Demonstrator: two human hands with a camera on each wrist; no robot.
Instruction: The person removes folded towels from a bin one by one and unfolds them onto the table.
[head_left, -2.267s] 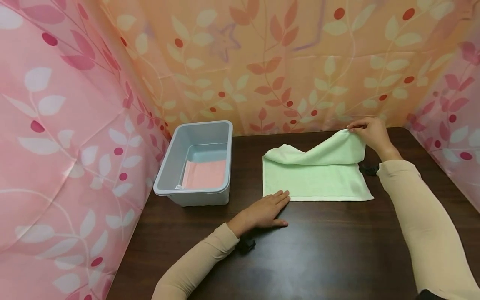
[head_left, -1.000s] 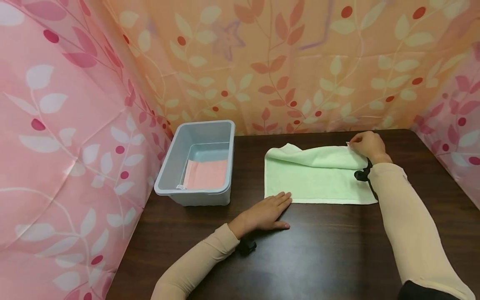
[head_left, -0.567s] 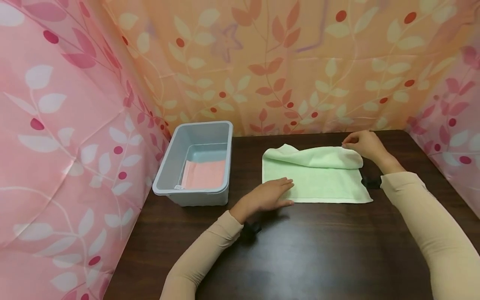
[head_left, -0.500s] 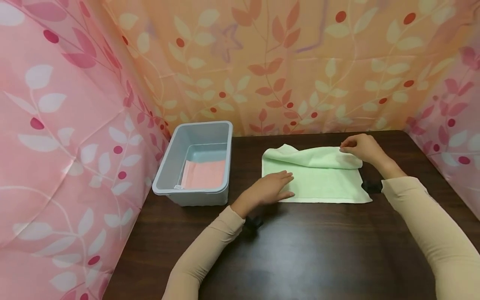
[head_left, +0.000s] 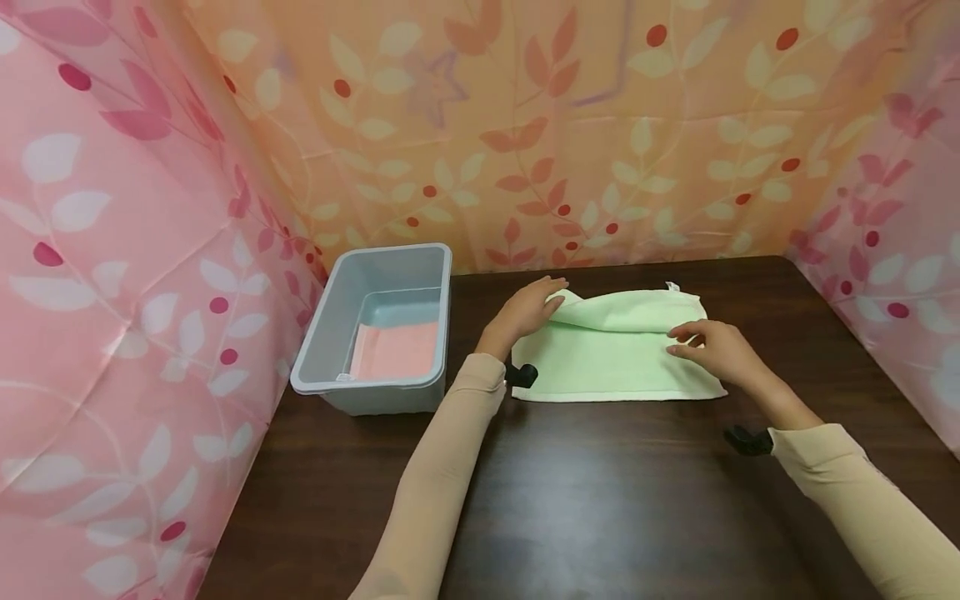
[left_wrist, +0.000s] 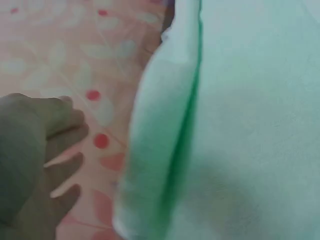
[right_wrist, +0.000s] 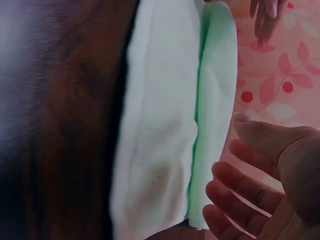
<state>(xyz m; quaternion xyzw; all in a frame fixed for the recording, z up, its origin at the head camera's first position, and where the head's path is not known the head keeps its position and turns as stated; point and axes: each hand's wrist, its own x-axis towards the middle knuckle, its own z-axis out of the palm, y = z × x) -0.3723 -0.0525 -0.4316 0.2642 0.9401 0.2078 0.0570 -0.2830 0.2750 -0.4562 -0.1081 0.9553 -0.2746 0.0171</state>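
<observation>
Lying flat on dark wood table [head_left: 615, 500], just right of grey bin [head_left: 330, 367]: pale green towel [head_left: 611, 367], terry, soft nap, folded lengthwise w/ far half rolled over toward near half. Showing a lighter, whitish hem strip along near edge; small white tag poking out at far right corner. Top layer puffy, not pressed flat, fold edge a bit wavy; same look in wrist views [right_wrist: 165, 125], [left_wrist: 240, 130], two layers w/ a darker green crease between.

Left hand [head_left: 525, 310] at towel's far left corner, fingers mostly straight, tips touching the lifted fold; actual pinch can't tell. Right hand [head_left: 708, 348] resting on towel's right part, fingers relaxed, lightly spread, nothing clasped.

Inside bin, left of towel: folded pink cloth [head_left: 393, 350] flat on bottom. Behind towel: leaf-print curtain [head_left: 570, 125].
</observation>
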